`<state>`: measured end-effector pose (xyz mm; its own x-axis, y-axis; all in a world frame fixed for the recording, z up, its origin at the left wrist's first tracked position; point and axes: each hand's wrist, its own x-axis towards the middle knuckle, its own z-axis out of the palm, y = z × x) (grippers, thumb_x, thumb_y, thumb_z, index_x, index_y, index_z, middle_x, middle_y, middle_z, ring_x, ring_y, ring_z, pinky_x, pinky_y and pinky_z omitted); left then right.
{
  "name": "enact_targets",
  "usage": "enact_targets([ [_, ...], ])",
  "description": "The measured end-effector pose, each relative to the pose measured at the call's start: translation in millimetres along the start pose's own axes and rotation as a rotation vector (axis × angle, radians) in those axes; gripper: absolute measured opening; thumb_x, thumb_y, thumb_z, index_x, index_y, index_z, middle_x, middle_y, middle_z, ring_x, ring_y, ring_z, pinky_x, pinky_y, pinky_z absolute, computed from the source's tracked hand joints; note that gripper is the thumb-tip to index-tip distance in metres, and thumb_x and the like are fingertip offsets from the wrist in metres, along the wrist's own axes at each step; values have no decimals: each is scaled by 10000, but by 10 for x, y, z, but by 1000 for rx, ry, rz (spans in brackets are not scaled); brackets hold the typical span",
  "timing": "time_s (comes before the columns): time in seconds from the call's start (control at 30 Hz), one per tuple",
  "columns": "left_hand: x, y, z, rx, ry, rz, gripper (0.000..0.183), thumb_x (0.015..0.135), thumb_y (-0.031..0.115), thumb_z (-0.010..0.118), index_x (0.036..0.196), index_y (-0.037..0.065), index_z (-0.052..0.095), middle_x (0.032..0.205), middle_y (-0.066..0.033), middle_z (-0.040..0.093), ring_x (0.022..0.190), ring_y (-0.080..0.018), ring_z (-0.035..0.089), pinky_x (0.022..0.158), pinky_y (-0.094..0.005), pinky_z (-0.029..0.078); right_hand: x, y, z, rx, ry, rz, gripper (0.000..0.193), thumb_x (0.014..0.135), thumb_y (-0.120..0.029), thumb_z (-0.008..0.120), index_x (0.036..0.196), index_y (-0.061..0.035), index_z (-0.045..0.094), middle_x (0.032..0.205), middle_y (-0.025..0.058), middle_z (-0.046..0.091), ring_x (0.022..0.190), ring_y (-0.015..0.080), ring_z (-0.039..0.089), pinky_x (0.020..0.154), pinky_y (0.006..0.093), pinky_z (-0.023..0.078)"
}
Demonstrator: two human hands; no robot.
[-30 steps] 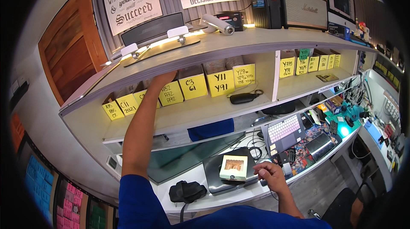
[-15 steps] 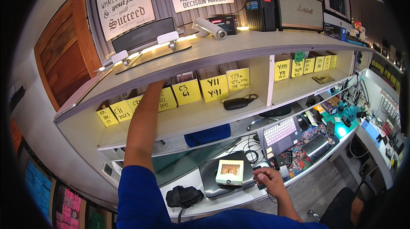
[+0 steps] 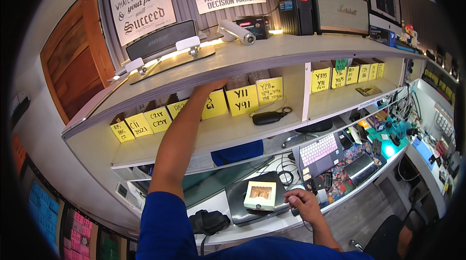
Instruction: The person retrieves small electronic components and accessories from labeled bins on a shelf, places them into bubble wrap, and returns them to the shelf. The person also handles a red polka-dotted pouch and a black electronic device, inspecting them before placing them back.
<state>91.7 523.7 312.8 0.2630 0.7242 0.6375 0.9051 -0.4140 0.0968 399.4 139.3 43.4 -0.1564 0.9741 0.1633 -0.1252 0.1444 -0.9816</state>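
My left arm stretches up into the shelf (image 3: 233, 139), where a row of boxes with yellow labels stands. My left hand (image 3: 216, 85) is over a yellow-labelled box (image 3: 214, 106), left of a wider yellow-labelled box (image 3: 243, 100); the shelf's top edge hides its fingers. Lower down, my right hand (image 3: 306, 203) hovers by the right edge of a black flat device (image 3: 241, 214), its fingers curled in and the thumb close to them. Whatever they hold, if anything, cannot be made out. A small pale box with a clear window (image 3: 260, 195) lies on the black device.
A black pouch-like bundle (image 3: 208, 222) lies left of the device. To the right are a laptop (image 3: 318, 157) and cables. A black key case (image 3: 268, 117) rests on the shelf. Speakers (image 3: 341, 12) and a silver cylinder (image 3: 238, 32) stand on the top board.
My left hand has moved right along the row of boxes, uncovering labels on the left and covering part of another. My right hand has shifted only slightly left.
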Motion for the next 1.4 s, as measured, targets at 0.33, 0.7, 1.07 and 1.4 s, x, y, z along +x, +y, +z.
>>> enact_targets([
  [0.33,-197,180,-485,-172,3,-77,706,864,467,741,1417,87,521,1381,-196,586,1270,-298,555,1048,-396,446,-17,122,-174,22,29,36,274,992,-245,659,1119,-7,709,911,55,706,758,82,620,682,231,504],
  [0.7,-745,955,-884,-380,-258,-183,825,815,439,810,1437,8,482,1355,-228,604,1258,-324,583,1054,-389,445,41,160,-232,14,27,22,262,1001,-239,638,1118,-14,705,912,58,706,732,81,614,672,225,497],
  [1.07,-1420,983,-1116,-2,249,710,506,815,-33,712,1295,94,614,1391,-93,617,1257,-323,594,1091,-481,404,90,245,-174,50,-11,29,257,998,-233,640,1128,-19,698,920,59,708,783,76,627,689,223,513],
  [1.4,-3501,1359,-958,-928,366,162,393,862,168,774,1187,-15,649,1139,-148,703,1047,-276,681,908,-398,539,326,-384,314,45,-86,-517,698,907,-326,741,1488,-61,459,1391,141,559,1187,243,615,986,362,491],
])
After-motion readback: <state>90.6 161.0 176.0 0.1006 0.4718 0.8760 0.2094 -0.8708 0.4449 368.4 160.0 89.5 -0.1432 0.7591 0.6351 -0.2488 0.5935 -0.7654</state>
